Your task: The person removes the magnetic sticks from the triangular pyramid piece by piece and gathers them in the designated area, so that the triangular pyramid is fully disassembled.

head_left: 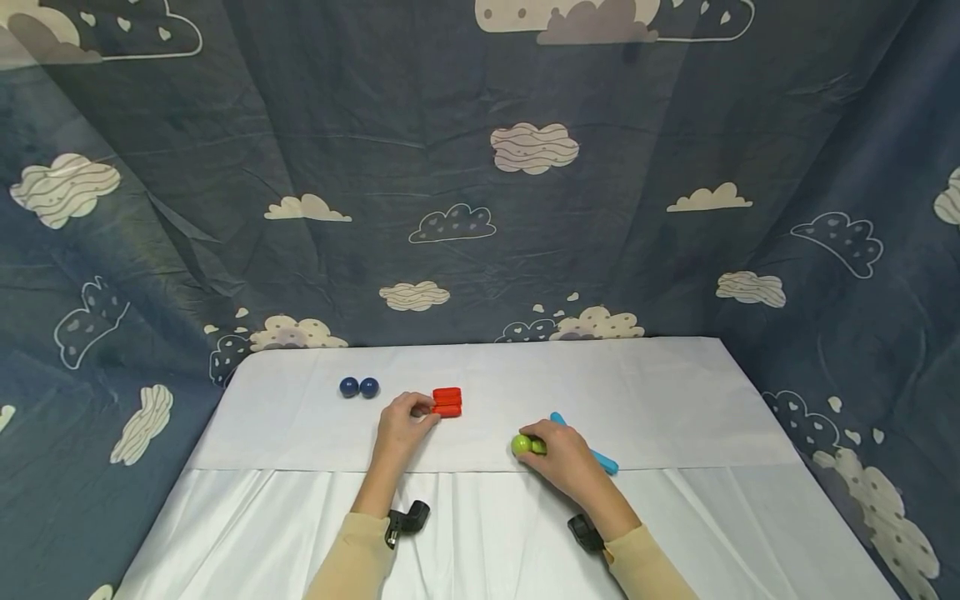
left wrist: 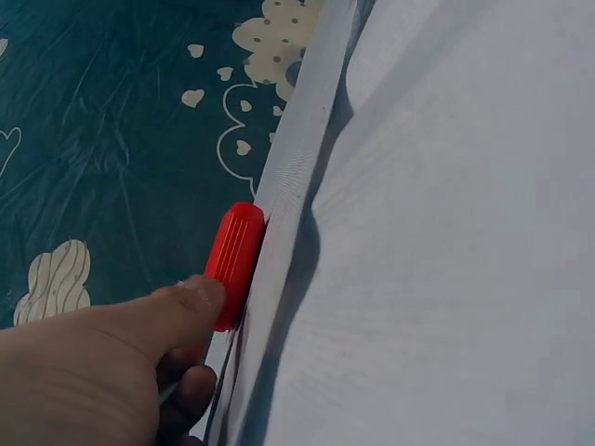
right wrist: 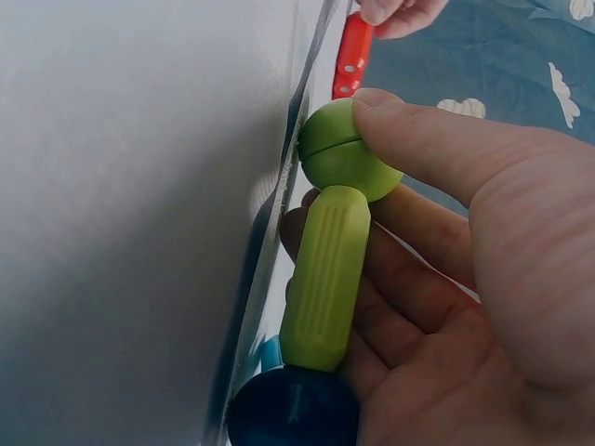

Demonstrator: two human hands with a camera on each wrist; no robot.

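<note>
Two short red rods lie side by side on the white table (head_left: 315, 433); my left hand (head_left: 402, 427) pinches the left end of the nearer red rod (head_left: 451, 412) between thumb and fingers. In the left wrist view, the thumb lies against that ribbed red rod (left wrist: 237, 251). My right hand (head_left: 566, 457) holds a lime green ball (head_left: 521, 444), its thumb pressed on top. A ribbed green rod (right wrist: 325, 279) touches or nearly touches that ball, with a dark blue ball (right wrist: 296, 409) at its other end. The head view hides this blue ball behind the hand.
Two dark blue balls (head_left: 359, 387) sit together at the back left of the table. A light blue stick (head_left: 604, 463) lies slantwise beyond and beside the right hand, which partly covers it. A dark cloud-patterned cloth (head_left: 450, 167) hangs behind and around the table.
</note>
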